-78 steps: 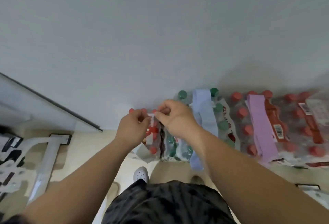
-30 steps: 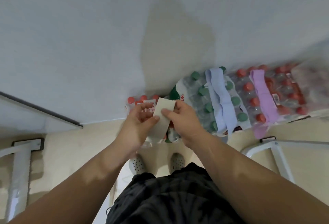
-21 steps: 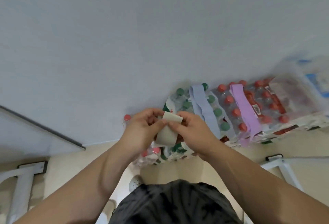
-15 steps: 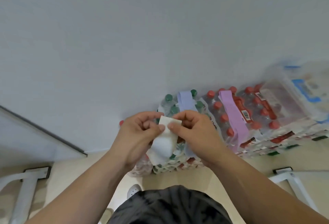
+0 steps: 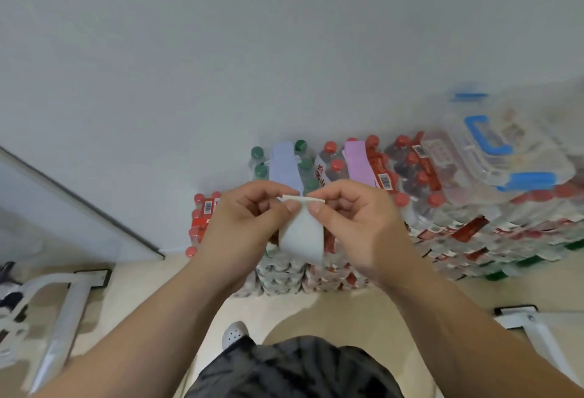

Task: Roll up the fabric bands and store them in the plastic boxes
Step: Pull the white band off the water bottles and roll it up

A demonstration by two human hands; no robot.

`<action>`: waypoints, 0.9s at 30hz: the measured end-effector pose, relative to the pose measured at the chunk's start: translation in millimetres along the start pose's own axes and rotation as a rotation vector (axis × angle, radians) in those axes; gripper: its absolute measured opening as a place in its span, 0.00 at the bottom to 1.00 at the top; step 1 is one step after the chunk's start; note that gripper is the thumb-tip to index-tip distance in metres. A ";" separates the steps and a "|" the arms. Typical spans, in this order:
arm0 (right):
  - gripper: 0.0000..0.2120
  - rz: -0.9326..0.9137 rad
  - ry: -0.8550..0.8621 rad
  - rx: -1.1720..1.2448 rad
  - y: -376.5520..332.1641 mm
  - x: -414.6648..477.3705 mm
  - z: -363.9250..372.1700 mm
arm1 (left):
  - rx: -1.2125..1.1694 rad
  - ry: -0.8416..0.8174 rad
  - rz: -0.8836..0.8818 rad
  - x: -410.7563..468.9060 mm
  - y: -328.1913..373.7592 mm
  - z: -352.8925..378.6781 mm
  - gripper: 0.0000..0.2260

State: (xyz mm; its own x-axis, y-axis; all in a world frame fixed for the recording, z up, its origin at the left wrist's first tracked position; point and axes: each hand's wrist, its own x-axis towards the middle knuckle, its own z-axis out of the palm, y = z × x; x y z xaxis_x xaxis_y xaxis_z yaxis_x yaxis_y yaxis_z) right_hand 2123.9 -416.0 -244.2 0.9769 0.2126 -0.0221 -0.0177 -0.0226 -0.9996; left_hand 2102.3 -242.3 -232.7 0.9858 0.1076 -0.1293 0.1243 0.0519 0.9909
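both hands, left hand [image 5: 240, 224] and right hand [image 5: 354, 224], pinch the white band [image 5: 301, 236], its roll barely begun; blue band [image 5: 282, 164] and purple band [image 5: 357, 160] lie unrolled, none boxed as far as shows.

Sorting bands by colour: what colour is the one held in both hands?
The held band is off-white, slightly cream; the head view shows it clearly.

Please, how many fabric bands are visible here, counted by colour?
white band: 1
light blue band: 1
purple band: 1
Total: 3
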 end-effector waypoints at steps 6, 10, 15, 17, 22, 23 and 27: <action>0.03 -0.020 0.071 -0.071 7.8 -31.0 -22.7 | 0.042 -0.022 -0.024 -17.7 -10.0 34.8 0.06; 0.08 0.061 0.113 0.020 14.0 -35.7 -30.0 | 0.082 -0.034 -0.037 -16.1 -16.6 46.4 0.06; 0.10 0.064 0.084 0.063 12.2 -35.6 -38.6 | 0.101 -0.069 0.005 -17.3 -13.2 53.2 0.05; 0.10 0.006 0.091 0.058 11.4 -36.2 -41.9 | 0.078 -0.101 -0.004 -18.9 -11.3 54.5 0.04; 0.12 0.010 0.112 0.043 15.7 -37.7 -45.2 | 0.088 -0.097 -0.017 -18.9 -14.4 57.0 0.03; 0.12 0.021 0.110 0.039 16.5 -38.6 -45.2 | 0.096 -0.090 -0.014 -18.4 -15.2 57.7 0.04; 0.08 0.049 0.094 0.059 18.3 -41.1 -50.9 | 0.130 -0.098 -0.005 -17.3 -14.4 61.0 0.09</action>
State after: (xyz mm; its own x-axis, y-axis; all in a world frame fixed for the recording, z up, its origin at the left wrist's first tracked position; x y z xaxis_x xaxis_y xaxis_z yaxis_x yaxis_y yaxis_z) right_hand 2094.3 -474.8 -260.7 0.9902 0.1200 -0.0720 -0.0758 0.0274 -0.9967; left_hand 2090.3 -305.5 -242.4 0.9907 0.0103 -0.1358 0.1362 -0.0776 0.9876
